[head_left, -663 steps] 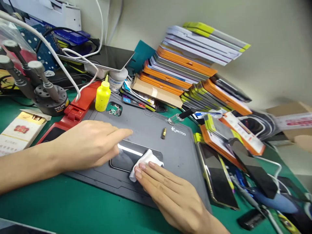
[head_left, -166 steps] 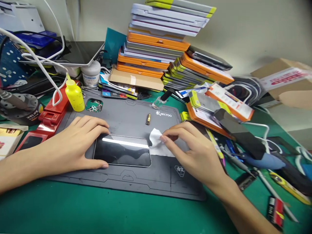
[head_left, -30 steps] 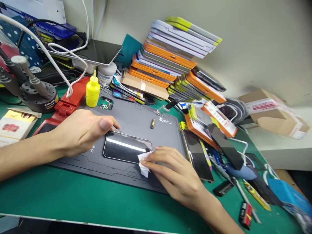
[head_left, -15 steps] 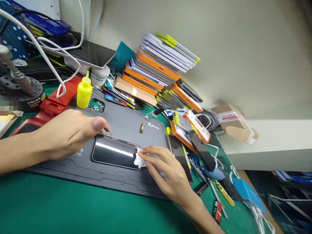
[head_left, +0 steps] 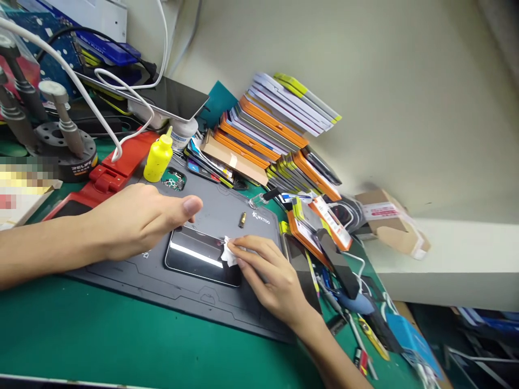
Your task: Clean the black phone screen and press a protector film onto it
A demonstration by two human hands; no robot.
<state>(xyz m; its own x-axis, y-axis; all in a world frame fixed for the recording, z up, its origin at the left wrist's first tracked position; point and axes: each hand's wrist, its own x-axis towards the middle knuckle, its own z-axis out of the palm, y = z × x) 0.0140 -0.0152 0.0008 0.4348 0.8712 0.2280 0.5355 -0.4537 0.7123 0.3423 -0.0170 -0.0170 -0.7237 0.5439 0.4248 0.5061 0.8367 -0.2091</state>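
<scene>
A black phone lies screen up on a grey work mat. My left hand rests over the phone's left end, fingers curled against its far edge, thumb stretched out above it. My right hand pinches a small white wipe and presses it on the phone's right end.
A yellow squeeze bottle, a red holder and a round tool stand sit at the back left. A brass bit lies on the mat. Stacked orange and grey boxes, a second phone and loose tools crowd the right.
My right hand has slid the wipe a little along the phone's right end, toward its far edge. My left hand keeps its hold on the phone. The camera has shifted.
</scene>
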